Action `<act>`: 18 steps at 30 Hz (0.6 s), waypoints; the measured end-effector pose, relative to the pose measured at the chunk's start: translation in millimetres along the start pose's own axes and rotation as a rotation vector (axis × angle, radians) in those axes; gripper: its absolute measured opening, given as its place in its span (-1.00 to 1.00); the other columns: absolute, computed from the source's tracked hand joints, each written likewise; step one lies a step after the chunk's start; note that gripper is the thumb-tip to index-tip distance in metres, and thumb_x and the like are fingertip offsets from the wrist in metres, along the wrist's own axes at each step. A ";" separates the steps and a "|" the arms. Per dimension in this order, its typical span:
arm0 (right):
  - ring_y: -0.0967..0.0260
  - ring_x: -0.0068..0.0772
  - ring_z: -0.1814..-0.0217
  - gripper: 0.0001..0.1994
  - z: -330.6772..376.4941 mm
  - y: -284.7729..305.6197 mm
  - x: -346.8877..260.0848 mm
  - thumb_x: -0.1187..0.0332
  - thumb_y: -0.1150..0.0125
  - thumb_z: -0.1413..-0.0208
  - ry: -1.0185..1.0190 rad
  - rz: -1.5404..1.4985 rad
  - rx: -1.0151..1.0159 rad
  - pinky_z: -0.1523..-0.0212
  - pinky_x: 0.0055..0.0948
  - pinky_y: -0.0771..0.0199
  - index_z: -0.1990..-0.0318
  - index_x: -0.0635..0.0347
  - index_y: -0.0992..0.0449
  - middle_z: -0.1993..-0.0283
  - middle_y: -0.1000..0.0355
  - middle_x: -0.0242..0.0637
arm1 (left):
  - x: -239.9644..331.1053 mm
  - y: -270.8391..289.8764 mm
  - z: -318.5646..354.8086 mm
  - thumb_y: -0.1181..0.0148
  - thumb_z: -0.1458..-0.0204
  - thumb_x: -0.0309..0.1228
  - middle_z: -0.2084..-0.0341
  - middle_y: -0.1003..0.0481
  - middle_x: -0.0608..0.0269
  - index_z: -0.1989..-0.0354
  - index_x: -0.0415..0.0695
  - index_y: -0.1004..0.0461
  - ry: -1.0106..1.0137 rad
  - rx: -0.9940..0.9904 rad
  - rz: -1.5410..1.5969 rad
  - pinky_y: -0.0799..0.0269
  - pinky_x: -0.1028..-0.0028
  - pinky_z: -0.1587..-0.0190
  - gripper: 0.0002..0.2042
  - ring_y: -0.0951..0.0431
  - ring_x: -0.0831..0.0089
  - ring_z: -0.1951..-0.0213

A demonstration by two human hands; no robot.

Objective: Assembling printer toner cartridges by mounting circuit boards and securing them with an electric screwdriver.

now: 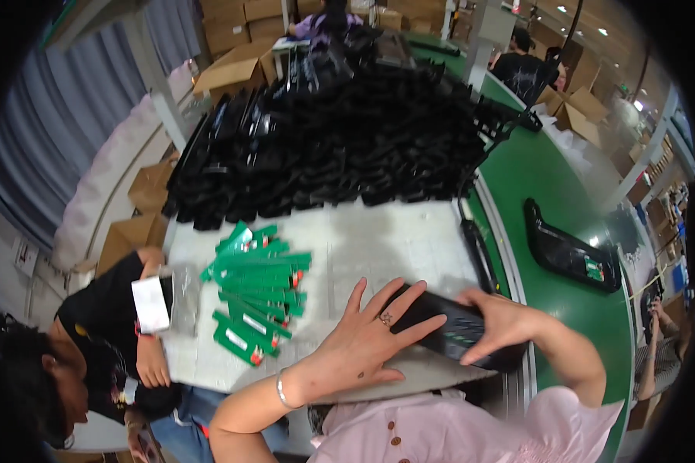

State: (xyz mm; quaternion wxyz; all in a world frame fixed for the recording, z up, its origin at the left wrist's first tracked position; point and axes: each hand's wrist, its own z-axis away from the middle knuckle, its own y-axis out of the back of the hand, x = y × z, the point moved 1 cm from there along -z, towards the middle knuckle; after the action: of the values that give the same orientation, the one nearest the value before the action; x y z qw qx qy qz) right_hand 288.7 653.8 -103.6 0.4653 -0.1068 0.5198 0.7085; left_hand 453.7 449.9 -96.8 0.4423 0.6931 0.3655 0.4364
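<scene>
Left hand [359, 339] with fingers spread over a black case [459, 326], right hand [506, 318] grasping it, green strips [259, 270] fanned on white tabletop [355, 247].

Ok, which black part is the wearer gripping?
The black part at the white table's near right corner: right hand gripping it, left hand spread partly over it. It's apart from the far pile and the angled piece on the green surface.
</scene>
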 end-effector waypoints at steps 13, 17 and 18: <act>-0.46 -0.30 0.47 -0.52 359.2 -57.0 288.1 0.13 -0.28 0.13 -0.637 -0.968 1.323 0.48 -0.39 -0.49 0.23 0.43 -0.40 0.41 -0.46 -0.17 | -232.9 202.4 -103.0 -0.07 0.08 -0.13 0.62 -0.46 0.06 0.47 -0.29 -0.46 0.628 0.889 0.095 -0.36 0.39 0.41 -0.62 -0.50 0.31 0.46; -0.40 -0.22 0.25 -0.38 407.2 -57.2 369.1 -0.02 -0.27 0.17 -0.916 -0.602 1.431 0.23 -0.33 -0.38 0.09 0.38 -0.39 0.22 -0.44 -0.10 | -272.8 190.3 -146.9 -0.13 0.06 -0.09 0.44 -0.40 0.29 0.12 -0.19 -0.33 1.024 0.447 0.278 -0.37 0.42 0.35 -0.55 -0.41 0.48 0.44; -0.39 -0.20 0.21 -0.39 423.1 -52.8 393.5 0.00 -0.24 0.14 -1.078 -0.422 1.485 0.19 -0.33 -0.37 0.08 0.38 -0.38 0.19 -0.43 -0.07 | -279.8 190.4 -148.0 -0.17 0.09 -0.10 0.29 -0.40 0.23 0.05 -0.16 -0.29 1.020 0.415 0.226 -0.35 0.35 0.26 -0.50 -0.42 0.44 0.31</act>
State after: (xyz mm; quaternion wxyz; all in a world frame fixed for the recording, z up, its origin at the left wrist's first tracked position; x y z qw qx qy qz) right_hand 255.9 1224.6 -202.2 0.7110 0.4674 0.5229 0.0508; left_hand 240.8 178.7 35.5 0.0143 0.5017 0.5348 0.6798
